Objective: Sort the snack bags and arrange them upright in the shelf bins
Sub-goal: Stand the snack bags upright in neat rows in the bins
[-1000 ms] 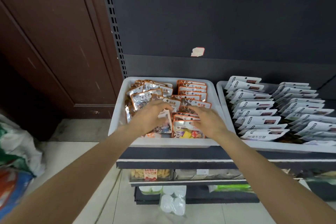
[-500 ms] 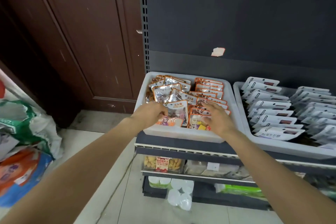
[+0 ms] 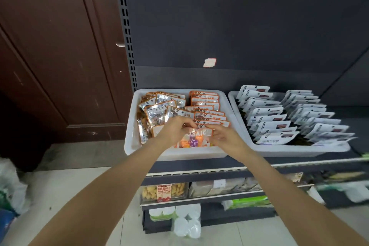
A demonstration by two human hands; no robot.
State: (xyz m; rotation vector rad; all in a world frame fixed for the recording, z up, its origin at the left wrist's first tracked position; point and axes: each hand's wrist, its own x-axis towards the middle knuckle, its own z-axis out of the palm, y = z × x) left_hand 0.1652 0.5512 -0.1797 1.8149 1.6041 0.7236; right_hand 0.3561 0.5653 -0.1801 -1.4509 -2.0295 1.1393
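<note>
Both hands (image 3: 175,130) (image 3: 225,138) pinch an orange-edged clear snack bag (image 3: 194,138) upright.

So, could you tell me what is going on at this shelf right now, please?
A person is tidying snack bags in the left white bin. Both hands are at the front of it: the left hand and the right hand are on a clear bag of colourful sweets, seemingly setting it upright. Behind it, the right column of orange-edged bags stands in a neat row; those on the left lie jumbled. The neighbouring bin holds orderly white bags.
</note>
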